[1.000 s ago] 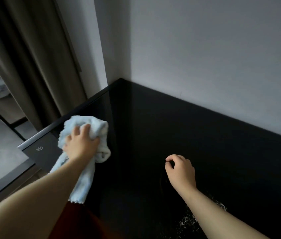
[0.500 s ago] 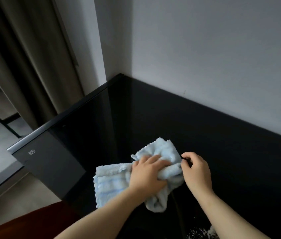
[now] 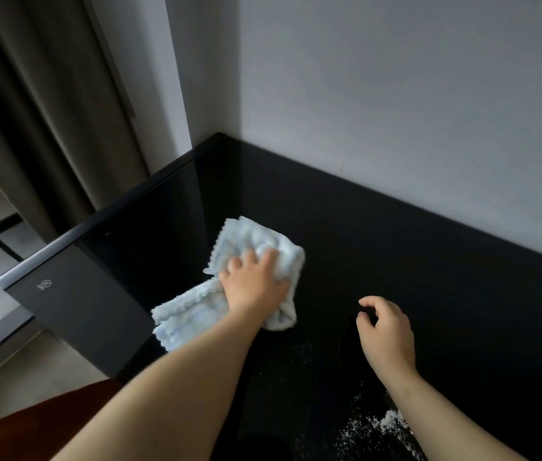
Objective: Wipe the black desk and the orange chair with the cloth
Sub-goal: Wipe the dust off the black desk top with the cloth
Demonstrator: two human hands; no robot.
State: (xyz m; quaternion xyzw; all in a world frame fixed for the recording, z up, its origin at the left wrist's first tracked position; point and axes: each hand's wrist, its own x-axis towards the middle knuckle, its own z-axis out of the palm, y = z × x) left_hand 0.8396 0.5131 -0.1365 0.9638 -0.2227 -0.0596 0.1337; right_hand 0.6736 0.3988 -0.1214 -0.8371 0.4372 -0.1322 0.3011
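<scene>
At frame centre the left hand presses the cloth flat on the bench, while the right hand, lower right, hovers loosely curled, holding nothing.

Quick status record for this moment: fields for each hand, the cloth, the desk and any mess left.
left hand: pressing the cloth flat onto the desk
right hand: empty, fingers curled, over the desk, apart from the cloth
cloth: light blue, bunched, on the desk's left part
desk: black, glossy, set against the wall
mess: white crumbs near the front edge, not yet wiped
</scene>
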